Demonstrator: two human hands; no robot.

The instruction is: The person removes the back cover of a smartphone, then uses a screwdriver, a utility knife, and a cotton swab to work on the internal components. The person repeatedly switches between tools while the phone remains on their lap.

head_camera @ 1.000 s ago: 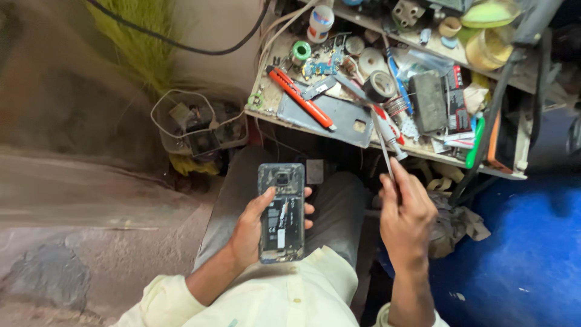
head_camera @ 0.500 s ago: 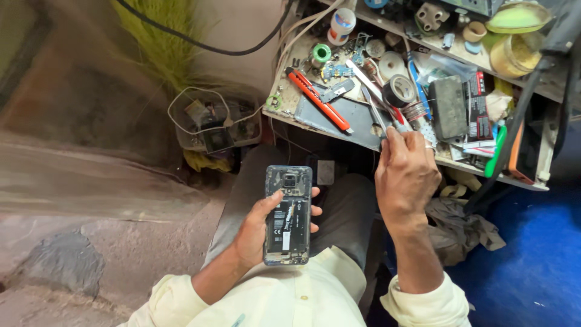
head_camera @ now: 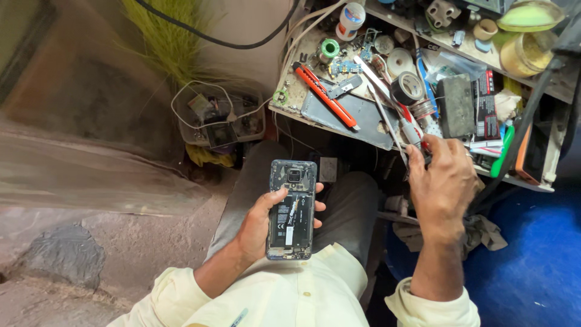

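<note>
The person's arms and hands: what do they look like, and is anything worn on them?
Both arms wear the long sleeves of a pale yellow shirt, pushed or rolled up so the forearms are bare. The left sleeve bunches near the elbow; the right sleeve ends in a folded cuff. The left hand and right hand are bare, without gloves. No watch or wristband shows; rings cannot be made out.

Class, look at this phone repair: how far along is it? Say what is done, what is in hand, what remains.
Done: the opened black smartphone has its back cover off, battery and board exposed. In hand: the left hand holds it over the lap; the right hand grips thin metal tweezers at the cluttered workbench. Left: the phone remains uncovered.
</note>
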